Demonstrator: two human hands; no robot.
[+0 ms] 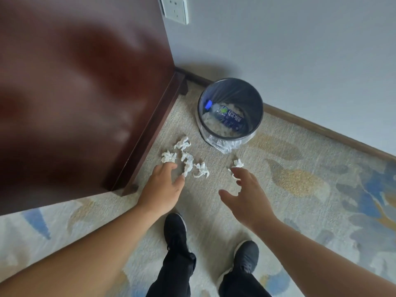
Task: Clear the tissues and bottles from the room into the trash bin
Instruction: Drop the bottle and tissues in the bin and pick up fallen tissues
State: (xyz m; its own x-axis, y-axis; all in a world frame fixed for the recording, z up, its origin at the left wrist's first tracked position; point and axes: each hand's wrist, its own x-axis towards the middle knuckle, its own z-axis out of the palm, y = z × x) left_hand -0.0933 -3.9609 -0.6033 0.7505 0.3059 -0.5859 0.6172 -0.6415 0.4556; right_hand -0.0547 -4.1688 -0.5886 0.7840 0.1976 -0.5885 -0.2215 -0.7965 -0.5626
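Note:
Several crumpled white tissues (186, 158) lie on the carpet in front of a round dark trash bin (256, 125) lined with clear plastic. Inside the bin lies a plastic bottle (227, 115) with a blue cap and blue label, on top of more tissues. My left hand (162, 185) reaches down over the tissue cluster, fingers spread, fingertips touching the nearest pieces. My right hand (246, 194) is open with fingers apart, just below a single tissue (237, 163) lying to the right of the cluster. Neither hand holds anything.
A dark reddish wooden cabinet (85, 93) fills the left, its base corner close to the tissues. A grey wall with a wooden skirting board (321, 127) runs behind the bin; a wall socket (174, 9) sits above. My black shoes (175, 230) stand on the patterned carpet.

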